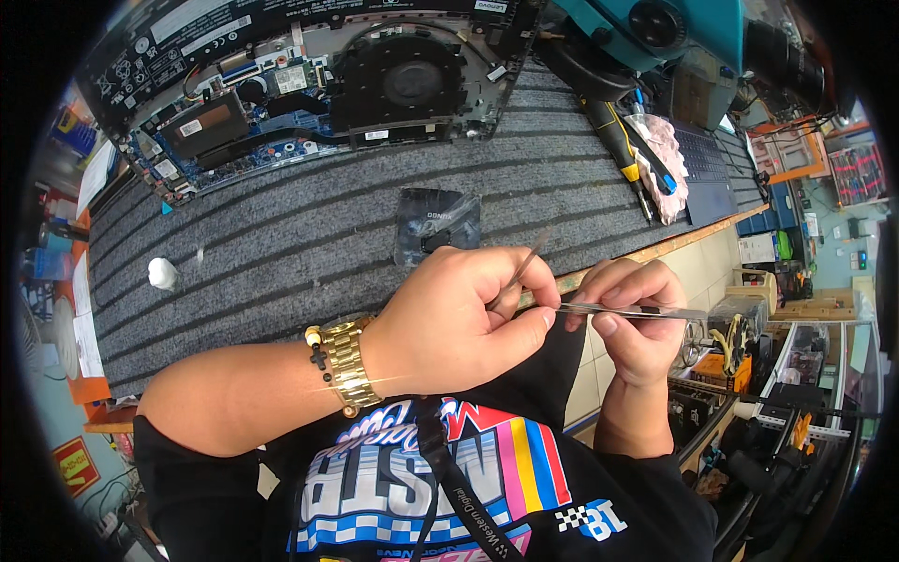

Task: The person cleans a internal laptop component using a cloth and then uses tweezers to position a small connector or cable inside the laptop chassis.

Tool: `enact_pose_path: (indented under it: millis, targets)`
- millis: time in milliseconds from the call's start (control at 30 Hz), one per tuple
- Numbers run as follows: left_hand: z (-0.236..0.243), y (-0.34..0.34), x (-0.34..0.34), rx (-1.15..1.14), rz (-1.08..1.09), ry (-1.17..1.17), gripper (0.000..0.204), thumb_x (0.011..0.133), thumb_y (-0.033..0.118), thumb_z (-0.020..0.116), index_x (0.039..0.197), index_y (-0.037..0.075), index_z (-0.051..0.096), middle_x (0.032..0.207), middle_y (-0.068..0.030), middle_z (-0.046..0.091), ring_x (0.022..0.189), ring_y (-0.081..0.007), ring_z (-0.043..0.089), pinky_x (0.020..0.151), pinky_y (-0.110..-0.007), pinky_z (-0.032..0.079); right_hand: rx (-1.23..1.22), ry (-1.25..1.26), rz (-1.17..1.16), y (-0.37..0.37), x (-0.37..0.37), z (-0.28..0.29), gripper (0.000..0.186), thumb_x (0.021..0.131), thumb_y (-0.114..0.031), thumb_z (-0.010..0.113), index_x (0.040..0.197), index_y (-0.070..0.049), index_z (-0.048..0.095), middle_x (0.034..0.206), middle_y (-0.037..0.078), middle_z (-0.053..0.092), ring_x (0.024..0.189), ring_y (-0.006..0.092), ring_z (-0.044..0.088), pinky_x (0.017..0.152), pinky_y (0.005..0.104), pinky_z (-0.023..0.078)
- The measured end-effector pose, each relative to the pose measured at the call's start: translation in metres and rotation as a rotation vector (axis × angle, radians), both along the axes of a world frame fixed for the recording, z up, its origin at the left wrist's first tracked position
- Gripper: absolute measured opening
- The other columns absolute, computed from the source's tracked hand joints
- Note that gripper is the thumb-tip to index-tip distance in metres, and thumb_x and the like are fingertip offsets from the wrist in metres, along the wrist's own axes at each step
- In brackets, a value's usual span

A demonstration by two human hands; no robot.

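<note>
My left hand (pixel 459 323) is closed, and a thin dark metal strip (pixel 531 258) sticks up from between its fingers. Its thumb and fingertips meet at the pointed end of slim metal tweezers (pixel 688 315). If something small is pinched there, I cannot make it out. My right hand (pixel 637 314) is closed around these tweezers, which lie nearly level across its fingers. Both hands are held above the bench's front edge. Just beyond the left hand lies a small dark clear-fronted packet (pixel 438 220) on the ribbed grey mat (pixel 309 215).
An opened laptop (pixel 300 94) with bare board and fan fills the far left. At the far right stands a teal microscope (pixel 655 28). Below it lie a yellow-black pen-shaped tool (pixel 613 140), a crumpled cloth (pixel 663 159) and a keyboard (pixel 712 169). A white cotton ball (pixel 162 273) rests left.
</note>
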State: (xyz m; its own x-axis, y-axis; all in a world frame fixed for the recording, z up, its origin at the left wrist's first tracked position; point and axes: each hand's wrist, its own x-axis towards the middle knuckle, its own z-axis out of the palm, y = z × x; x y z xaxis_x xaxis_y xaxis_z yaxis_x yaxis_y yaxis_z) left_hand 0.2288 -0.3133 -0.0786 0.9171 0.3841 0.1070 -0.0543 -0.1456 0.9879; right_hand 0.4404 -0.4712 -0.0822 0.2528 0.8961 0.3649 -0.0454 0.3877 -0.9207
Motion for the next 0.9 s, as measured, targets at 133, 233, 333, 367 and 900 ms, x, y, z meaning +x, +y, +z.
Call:
enact_pose_path:
  millis: [133, 233, 333, 367, 900]
  targets:
    - [0.002, -0.002, 0.001, -0.013, 0.014, -0.006, 0.015, 0.101, 0.010, 0.083, 0.113, 0.006, 0.076, 0.065, 0.0105, 0.047, 0.062, -0.0010, 0.047, 0.059, -0.025, 0.040, -0.016, -0.002, -0.003, 0.000, -0.005, 0.001, 0.022, 0.095, 0.011, 0.076, 0.109, 0.001, 0.062, 0.105, 0.025, 0.074, 0.089, 0.0263, 0.074, 0.081, 0.0394, 0.064]
    - [0.006, -0.001, 0.000, 0.045, 0.044, -0.012, 0.019, 0.099, 0.013, 0.087, 0.113, 0.006, 0.076, 0.064, 0.0086, 0.046, 0.060, -0.0025, 0.047, 0.058, -0.026, 0.041, -0.077, -0.043, 0.034, -0.001, -0.003, 0.006, 0.021, 0.097, 0.010, 0.075, 0.112, 0.001, 0.063, 0.107, 0.022, 0.074, 0.096, 0.0244, 0.074, 0.085, 0.0358, 0.062]
    - [0.005, -0.001, 0.002, 0.220, 0.093, -0.093, 0.024, 0.096, 0.018, 0.091, 0.108, 0.007, 0.074, 0.063, 0.0048, 0.046, 0.057, -0.0064, 0.048, 0.056, -0.028, 0.042, -0.349, 0.065, 0.014, -0.008, -0.022, 0.021, 0.024, 0.101, 0.009, 0.071, 0.123, 0.004, 0.065, 0.111, 0.018, 0.075, 0.102, 0.0219, 0.074, 0.087, 0.0335, 0.060]
    - [0.004, -0.001, 0.002, 0.354, 0.120, -0.167, 0.027, 0.094, 0.021, 0.093, 0.105, 0.007, 0.073, 0.062, 0.0027, 0.046, 0.055, -0.0088, 0.050, 0.056, -0.029, 0.043, -0.347, 0.067, 0.019, -0.007, -0.022, 0.025, 0.024, 0.101, 0.009, 0.071, 0.123, 0.004, 0.065, 0.111, 0.018, 0.075, 0.102, 0.0219, 0.074, 0.087, 0.0335, 0.060]
    - [-0.004, -0.012, 0.004, 0.215, 0.108, -0.369, 0.020, 0.098, 0.019, 0.086, 0.098, 0.008, 0.068, 0.070, -0.0054, 0.066, 0.057, -0.0231, 0.068, 0.054, -0.038, 0.050, -0.470, -0.312, 0.137, -0.016, -0.020, 0.033, 0.017, 0.093, 0.001, 0.082, 0.107, 0.005, 0.073, 0.102, 0.015, 0.076, 0.091, 0.0291, 0.077, 0.084, 0.0381, 0.061]
